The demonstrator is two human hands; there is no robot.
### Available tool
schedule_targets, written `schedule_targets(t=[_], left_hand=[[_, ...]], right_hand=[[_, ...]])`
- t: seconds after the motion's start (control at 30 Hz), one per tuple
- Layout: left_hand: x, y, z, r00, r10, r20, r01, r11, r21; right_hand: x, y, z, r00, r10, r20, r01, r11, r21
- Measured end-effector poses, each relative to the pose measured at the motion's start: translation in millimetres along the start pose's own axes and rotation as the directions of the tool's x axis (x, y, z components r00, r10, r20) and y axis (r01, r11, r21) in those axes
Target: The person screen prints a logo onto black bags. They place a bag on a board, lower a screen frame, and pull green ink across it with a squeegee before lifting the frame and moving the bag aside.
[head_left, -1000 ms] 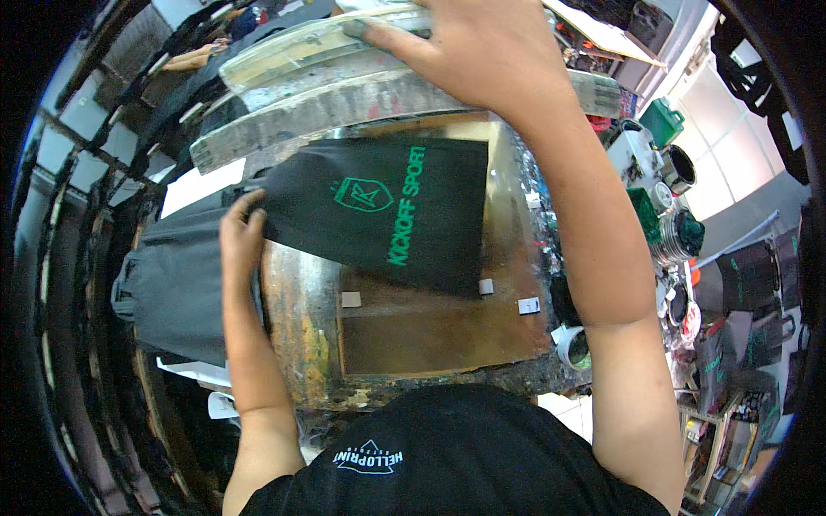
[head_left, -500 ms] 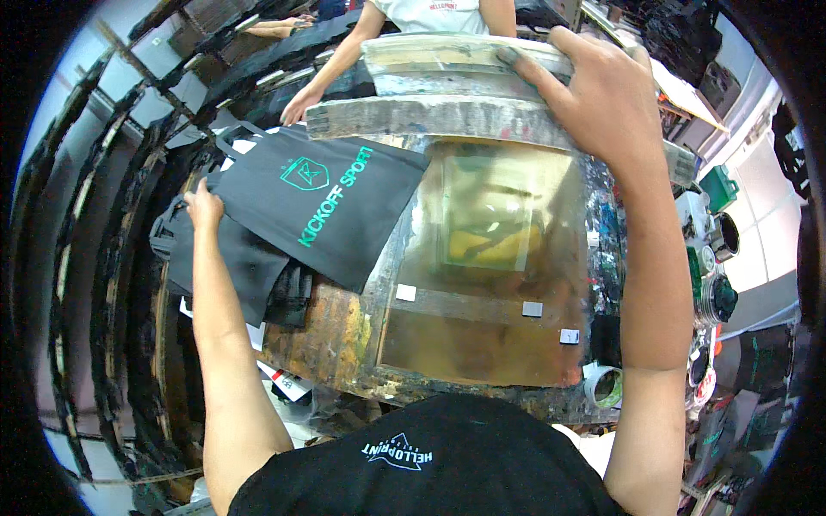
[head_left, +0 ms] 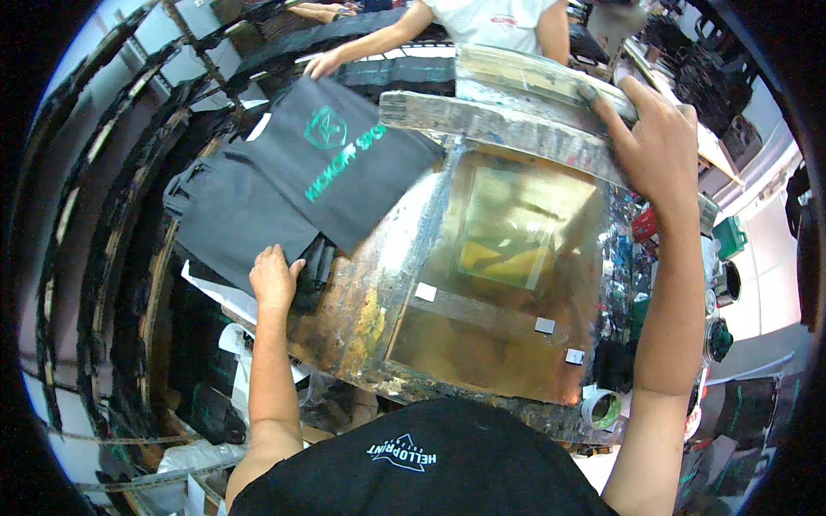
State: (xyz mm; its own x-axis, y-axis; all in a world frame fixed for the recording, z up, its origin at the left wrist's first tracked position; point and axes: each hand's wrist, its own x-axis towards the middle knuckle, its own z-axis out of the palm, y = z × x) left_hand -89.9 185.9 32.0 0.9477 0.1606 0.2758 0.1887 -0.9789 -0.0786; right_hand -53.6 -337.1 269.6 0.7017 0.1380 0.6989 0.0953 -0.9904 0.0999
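Note:
My right hand (head_left: pixel 656 146) is wrapped around the edge of a raised wooden screen-printing frame (head_left: pixel 508 116), tilted up over the far side of the table. My left hand (head_left: pixel 275 279) rests at the near edge of a stack of black fabric bags (head_left: pixel 245 211), thumb apart from the fingers. Above that stack, a black bag with a green print (head_left: pixel 344 163) slants across, its far corner in the hand (head_left: pixel 323 64) of a person opposite. Right of the bags lies a shiny, yellowish-brown printing board (head_left: pixel 490 344) with small white tabs on it.
A roll of tape (head_left: pixel 601 408) sits by the board's near right corner. Jars and tins (head_left: pixel 721 335) line the right side, with a green container (head_left: pixel 731 238) farther back. Long drying racks (head_left: pixel 95 258) hung with black bags fill the left.
My left hand has let go of the printed bag and moved nearer, to the stack's edge. The other person's hand now holds the printed bag, which has shifted away. My right hand keeps the frame raised.

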Motion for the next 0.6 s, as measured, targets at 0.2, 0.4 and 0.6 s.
schedule_targets(t=[0.2, 0.4, 0.6], left_hand=[[12.1, -5.1, -13.2, 0.999, 0.023, 0.032, -0.022, 0.998, -0.051], [27.0, -19.4, -12.1, 0.999, 0.005, 0.048, 0.000, 0.994, -0.108], [29.7, -20.8, -19.7, 1.000, 0.012, -0.028, -0.015, 0.995, -0.102]], right_hand=[[-5.6, -2.1, 2.2, 0.999, 0.001, -0.047, 0.001, 0.999, 0.046], [-9.3, -3.2, 0.9, 0.999, -0.025, -0.047, 0.028, 0.997, 0.069], [-11.5, -5.5, -2.6, 1.000, -0.022, -0.010, 0.022, 0.999, 0.049]])
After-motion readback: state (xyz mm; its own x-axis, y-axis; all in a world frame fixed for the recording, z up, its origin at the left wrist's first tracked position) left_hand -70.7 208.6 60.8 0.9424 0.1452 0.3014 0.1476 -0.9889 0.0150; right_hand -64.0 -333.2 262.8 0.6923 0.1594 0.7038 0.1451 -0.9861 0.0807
